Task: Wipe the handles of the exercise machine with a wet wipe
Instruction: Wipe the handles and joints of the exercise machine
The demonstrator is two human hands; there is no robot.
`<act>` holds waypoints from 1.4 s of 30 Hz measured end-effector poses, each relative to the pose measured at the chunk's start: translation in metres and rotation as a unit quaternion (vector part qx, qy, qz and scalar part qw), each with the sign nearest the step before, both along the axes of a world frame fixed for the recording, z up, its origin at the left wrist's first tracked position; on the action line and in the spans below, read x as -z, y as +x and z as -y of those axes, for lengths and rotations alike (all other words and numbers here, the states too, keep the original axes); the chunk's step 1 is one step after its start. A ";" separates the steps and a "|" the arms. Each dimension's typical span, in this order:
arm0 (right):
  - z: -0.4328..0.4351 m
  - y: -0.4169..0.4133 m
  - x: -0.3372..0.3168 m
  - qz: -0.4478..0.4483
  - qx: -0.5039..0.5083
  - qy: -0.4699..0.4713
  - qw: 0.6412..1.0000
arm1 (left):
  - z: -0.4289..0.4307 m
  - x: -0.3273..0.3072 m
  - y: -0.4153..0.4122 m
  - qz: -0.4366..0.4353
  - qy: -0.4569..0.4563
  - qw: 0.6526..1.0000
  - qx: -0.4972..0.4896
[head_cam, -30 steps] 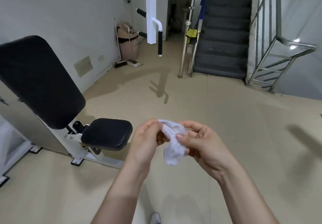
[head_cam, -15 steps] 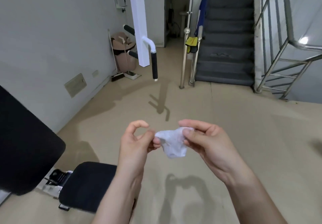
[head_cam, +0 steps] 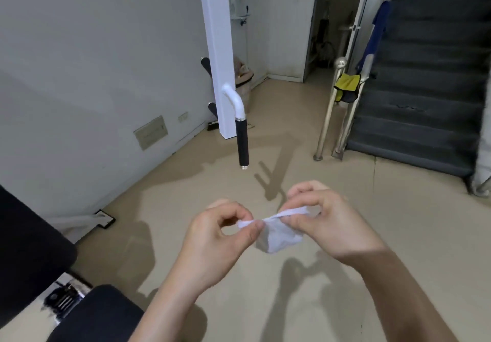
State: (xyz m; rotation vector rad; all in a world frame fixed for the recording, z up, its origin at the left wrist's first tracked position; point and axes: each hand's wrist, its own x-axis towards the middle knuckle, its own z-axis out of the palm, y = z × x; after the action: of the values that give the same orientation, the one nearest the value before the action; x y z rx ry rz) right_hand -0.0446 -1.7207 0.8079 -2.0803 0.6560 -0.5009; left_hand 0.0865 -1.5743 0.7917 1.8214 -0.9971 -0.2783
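A crumpled white wet wipe (head_cam: 279, 235) is stretched between both hands in front of me. My left hand (head_cam: 218, 238) pinches its left corner with thumb and forefinger. My right hand (head_cam: 326, 222) grips the right side, the bulk of the wipe hanging below. Beyond them, a white machine arm (head_cam: 216, 49) hangs down with a black-gripped handle (head_cam: 242, 145) pointing at the floor, well clear of the hands. Two more black handle ends (head_cam: 205, 65) stick out behind the arm.
The machine's black backrest (head_cam: 29, 256) and seat pad (head_cam: 101, 315) fill the lower left. A grey staircase (head_cam: 425, 89) with steel railing posts (head_cam: 329, 107) and a yellow cloth (head_cam: 345, 86) stands at the right. A bin (head_cam: 243, 81) sits by the far wall.
The view has lifted and moved closer to the hanging handle. My hands have pulled the wipe out wider between them, from a bunched lump to a stretched edge.
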 end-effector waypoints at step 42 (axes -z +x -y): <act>0.214 0.205 0.052 0.096 -0.201 0.350 0.910 | 0.241 0.029 0.112 -0.043 -0.022 0.951 -0.307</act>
State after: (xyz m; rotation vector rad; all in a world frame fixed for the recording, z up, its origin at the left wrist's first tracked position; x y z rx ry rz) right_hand 0.1600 -1.9347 0.7556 -1.3996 0.2188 -0.1817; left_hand 0.1985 -1.8148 0.7623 1.9612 -0.3372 0.0492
